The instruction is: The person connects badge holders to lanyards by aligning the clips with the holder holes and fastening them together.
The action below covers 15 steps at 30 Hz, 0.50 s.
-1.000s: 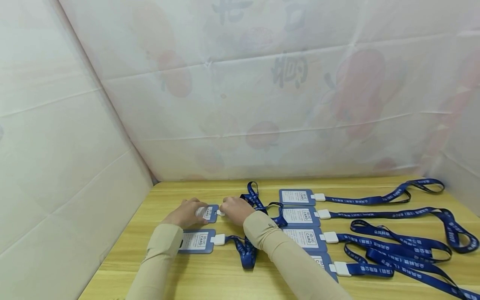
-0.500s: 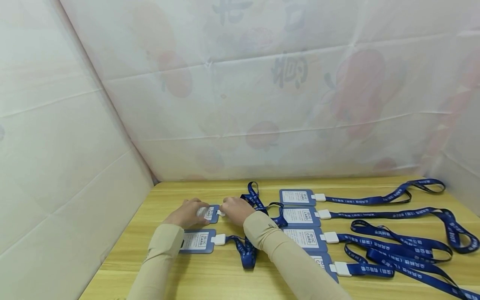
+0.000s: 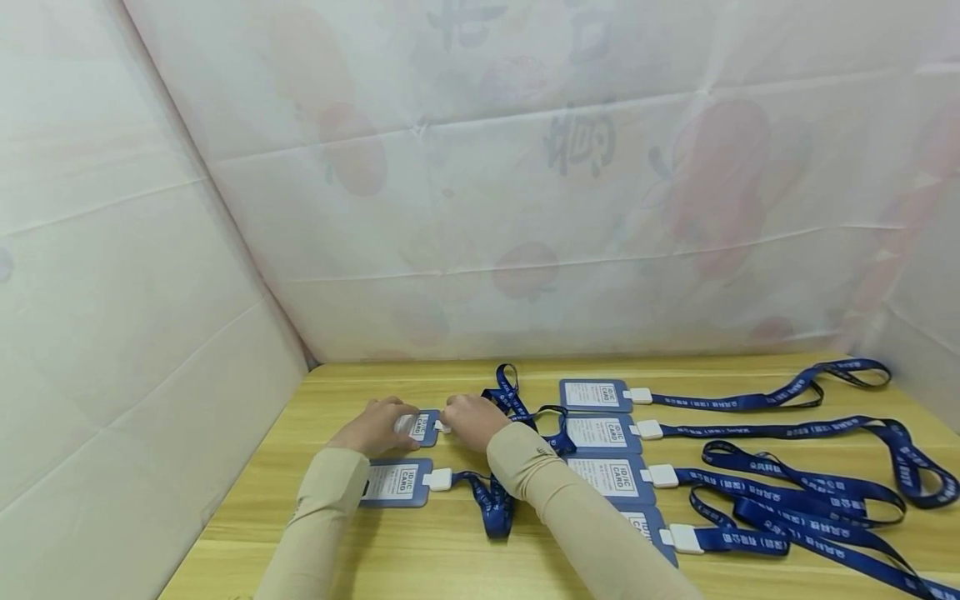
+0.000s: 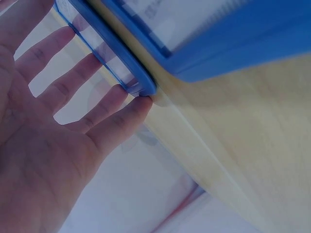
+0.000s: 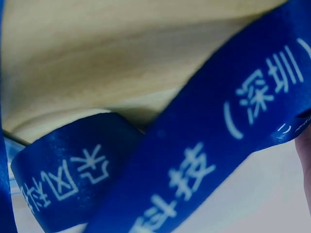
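My left hand [image 3: 375, 427] grips a blue ID card holder [image 3: 429, 427] at the back left of the table, thumb along its near edge. In the left wrist view the other fingertips line up along the edge of that card holder [image 4: 109, 51]. My right hand [image 3: 474, 421] pinches the white clip [image 3: 442, 427] at the holder's right end, its fingertips partly hidden. From this clip side a dark blue lanyard [image 3: 510, 393] lies bunched behind and right of the right hand. The lanyard strap [image 5: 194, 131] with white lettering fills much of the right wrist view.
Just nearer lies another card holder [image 3: 396, 483] with its white clip [image 3: 438, 479] and folded strap [image 3: 493, 510]. Several card holders [image 3: 596, 395] stand in a column on the right, their lanyards [image 3: 757, 430] spread rightward. Pale cloth walls [image 3: 465, 217] enclose the wooden table [image 3: 450, 567].
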{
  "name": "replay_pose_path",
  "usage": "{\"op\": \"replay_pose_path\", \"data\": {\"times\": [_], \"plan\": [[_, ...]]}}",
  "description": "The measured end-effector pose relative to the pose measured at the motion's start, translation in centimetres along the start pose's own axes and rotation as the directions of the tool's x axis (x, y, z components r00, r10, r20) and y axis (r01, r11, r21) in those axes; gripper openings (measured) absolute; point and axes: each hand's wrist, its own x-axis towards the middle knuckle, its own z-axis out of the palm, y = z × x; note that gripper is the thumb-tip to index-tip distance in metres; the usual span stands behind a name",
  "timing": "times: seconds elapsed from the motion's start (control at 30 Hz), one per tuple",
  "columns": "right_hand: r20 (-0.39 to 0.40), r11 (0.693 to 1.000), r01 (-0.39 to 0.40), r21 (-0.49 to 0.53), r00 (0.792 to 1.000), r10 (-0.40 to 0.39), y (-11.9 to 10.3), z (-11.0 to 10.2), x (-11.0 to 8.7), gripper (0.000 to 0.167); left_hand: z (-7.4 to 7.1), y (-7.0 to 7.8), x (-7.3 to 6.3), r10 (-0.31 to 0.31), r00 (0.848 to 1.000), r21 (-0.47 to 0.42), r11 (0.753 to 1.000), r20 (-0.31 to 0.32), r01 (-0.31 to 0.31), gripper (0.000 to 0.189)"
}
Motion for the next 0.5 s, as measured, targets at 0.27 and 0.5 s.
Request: {"op": "replay_pose_path", "data": {"times": [0.27,0.5], "plan": [[0.002,1.0,-0.003,-0.001,1.0,0.003,0.02,0.02,0.07,0.013,-0.06,0.04,-0.02,0.004,1.0,-0.004,1.0,0.001,-0.004,0.055],[-0.02,1.0,0.003,-0.004,1.0,-0.003,0.0,0.11,0.03,0.011,-0.09,0.04,0.0,0.005,1.0,-0.006,1.0,0.004,-0.005,0.055]]}}
